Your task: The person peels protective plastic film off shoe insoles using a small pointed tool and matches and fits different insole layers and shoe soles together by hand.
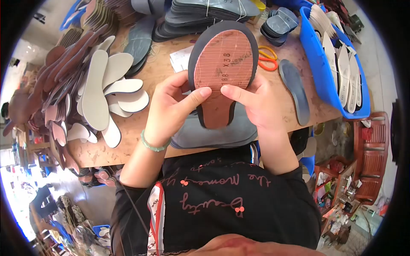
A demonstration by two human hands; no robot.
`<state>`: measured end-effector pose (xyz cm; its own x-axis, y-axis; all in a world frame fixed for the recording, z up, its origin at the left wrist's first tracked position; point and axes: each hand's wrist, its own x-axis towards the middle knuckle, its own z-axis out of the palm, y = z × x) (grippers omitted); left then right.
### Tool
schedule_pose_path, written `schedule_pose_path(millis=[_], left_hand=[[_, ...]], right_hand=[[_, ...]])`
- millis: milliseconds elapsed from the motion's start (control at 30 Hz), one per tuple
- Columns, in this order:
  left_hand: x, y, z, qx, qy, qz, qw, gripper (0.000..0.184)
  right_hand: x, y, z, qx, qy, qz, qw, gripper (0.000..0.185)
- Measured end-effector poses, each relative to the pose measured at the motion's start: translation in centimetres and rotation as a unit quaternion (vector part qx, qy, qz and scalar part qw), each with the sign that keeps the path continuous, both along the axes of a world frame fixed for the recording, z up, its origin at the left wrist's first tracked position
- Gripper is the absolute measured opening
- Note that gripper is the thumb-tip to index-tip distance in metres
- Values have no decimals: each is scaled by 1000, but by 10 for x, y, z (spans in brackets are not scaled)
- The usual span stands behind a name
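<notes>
Both hands hold one insole (224, 64) up over the table's front edge. It has a dark rim and a reddish-brown board with printed marks, its wide end pointing away. My left hand (173, 102), with a green bracelet at the wrist, grips its left edge, thumb on the board. On the right edge, my right hand (252, 98) does the same, its thumb also on the board. Beneath the held piece lie grey insoles (213, 132) at the table edge. A single dark insole (294, 91) rests to the right, near orange-handled scissors (267, 58).
White insoles (96, 89) and brown pieces (64, 72) pile up on the left of the table (92, 155). Dark insole stacks (205, 15) stand at the back. A blue basket (316, 64) of bundled insoles is at the right, with a wooden chair (371, 158) beyond.
</notes>
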<state>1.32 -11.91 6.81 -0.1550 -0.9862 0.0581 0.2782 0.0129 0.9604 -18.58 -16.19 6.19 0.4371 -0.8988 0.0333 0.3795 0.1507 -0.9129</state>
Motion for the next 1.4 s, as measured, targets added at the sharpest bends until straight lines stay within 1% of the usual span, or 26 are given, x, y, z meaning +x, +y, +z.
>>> schedule_pose_path(millis=[33,67,233,333,467,533,633,767,867,900,967,1000,1033,1067,1100,1133,1167,1233,1267,1300,1333,1367,1400], left_hand=[[-6,0,2,-7,15,28,999,27],[-6,0,2,0,10,25,1000,26],[-8,3,4,11,7,35,999,19],[-9,5,4,1,-29,59,998,19],[-9,4,4,-5,-48,89,995,16],[-10,6,2,-9,-77,110,991,15],[-13,11,-2,-14,-46,155,987,15],[-16,13,-3,-47,-54,184,980,16],[-20,14,-5,-81,-106,213,968,15],[-20,14,-6,-74,-113,219,966,18],[-27,8,-8,-125,-125,267,947,19],[-30,6,-9,-151,-130,290,936,20],[-29,5,-12,-178,-164,290,926,50],[-36,8,-10,-167,-75,229,956,61],[-49,14,-5,-153,14,163,975,73],[-56,18,-2,-136,102,96,981,85],[-55,16,-6,-130,83,101,983,77],[-53,12,-14,-117,44,109,986,62],[-45,8,-12,-66,9,141,988,46],[-40,5,-11,-23,1,163,986,22],[-40,2,-9,-5,13,161,987,23],[-39,1,-12,22,55,145,988,25],[-38,2,-15,50,97,127,986,28]], right_hand=[[-1,0,0,-13,1,-14,1000,34],[-2,-1,-1,-25,1,-28,999,33],[-9,-1,-5,26,-45,0,999,32],[-9,0,-7,36,-52,-1,998,32],[-11,1,-8,53,-60,-11,997,32],[-10,2,-7,39,-71,-8,997,32],[-11,5,-2,22,-79,-7,997,32],[-11,9,1,15,-61,-19,998,31],[-10,14,0,-5,-42,-60,997,29],[-11,15,0,-16,-32,-71,997,29],[-14,17,4,-38,-11,-95,995,28],[-14,17,8,-81,14,-141,986,27],[-12,17,15,-125,38,-187,974,27],[-11,18,23,-168,62,-234,956,27],[-7,24,28,-198,111,-207,952,29],[-3,31,33,-231,158,-181,943,31],[3,35,29,-336,212,-151,905,33],[-1,35,24,-397,256,-58,880,36],[-2,35,22,-426,272,-11,863,39],[-14,30,23,-432,291,48,852,38],[-26,27,24,-436,309,107,838,38],[-37,25,26,-319,275,116,900,34],[-47,24,29,-197,227,107,948,30]])
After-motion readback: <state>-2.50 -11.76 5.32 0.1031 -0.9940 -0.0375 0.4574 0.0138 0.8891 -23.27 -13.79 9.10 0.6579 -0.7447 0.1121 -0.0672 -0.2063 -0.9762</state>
